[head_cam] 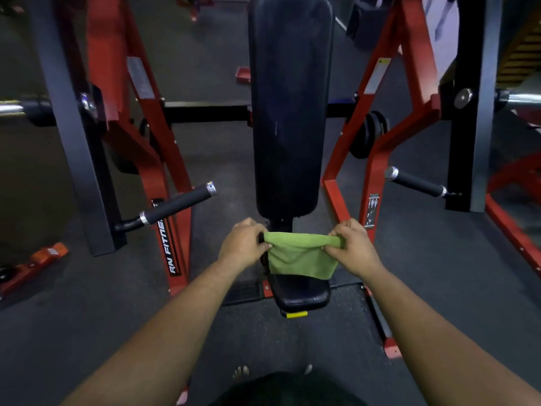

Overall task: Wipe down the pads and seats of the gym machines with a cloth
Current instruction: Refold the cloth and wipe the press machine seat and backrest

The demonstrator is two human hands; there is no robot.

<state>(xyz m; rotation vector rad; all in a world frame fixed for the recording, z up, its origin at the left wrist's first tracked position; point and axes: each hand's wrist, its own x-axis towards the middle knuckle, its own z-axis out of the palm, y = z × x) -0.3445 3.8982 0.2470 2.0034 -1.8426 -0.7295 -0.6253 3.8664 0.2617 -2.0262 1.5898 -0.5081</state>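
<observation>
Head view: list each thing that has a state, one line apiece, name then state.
green cloth: stretched between both hands, hanging in front of the seat
left hand: pinching the cloth's left corner
right hand: pinching the cloth's right corner
back pad: upright, uncovered
seat: partly hidden behind the cloth
left handle: free, ungripped
right handle: free, ungripped

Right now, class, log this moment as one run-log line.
hands: left hand and right hand pinch green cloth | cloth: stretched above black padded seat | long black back pad: untouched
</observation>
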